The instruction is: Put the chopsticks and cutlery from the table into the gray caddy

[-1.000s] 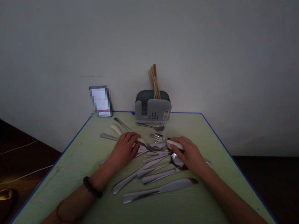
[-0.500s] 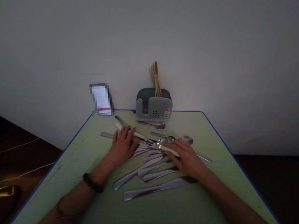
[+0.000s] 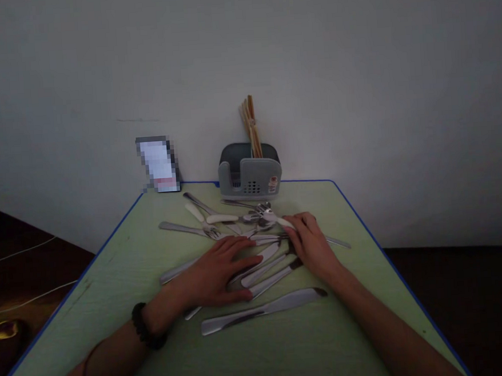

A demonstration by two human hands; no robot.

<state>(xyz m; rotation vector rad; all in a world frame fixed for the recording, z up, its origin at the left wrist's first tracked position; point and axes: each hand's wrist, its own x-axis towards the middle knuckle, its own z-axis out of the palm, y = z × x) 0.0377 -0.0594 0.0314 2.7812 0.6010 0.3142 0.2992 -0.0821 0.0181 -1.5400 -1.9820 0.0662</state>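
At the cutlery's [image 3: 232, 227] seven o'clock, left hand [image 3: 209, 274]: fingers open, spread over knives [image 3: 272, 281], perhaps steadying them.
Right hand [image 3: 313, 245], three o'clock: fingers closed on a white-handled utensil [image 3: 285, 223], seemingly leaving its head free.
Large knife [image 3: 263, 311]: six o'clock, flat on the worktop [image 3: 322, 346].
Caddy [image 3: 261, 178]: twelve o'clock, likely keeping chopsticks [image 3: 252, 128] upright.

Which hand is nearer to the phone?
Left. The left hand is over the cutlery, in front of the phone and somewhat right; the right hand, holding a white-handled utensil, is much farther right.
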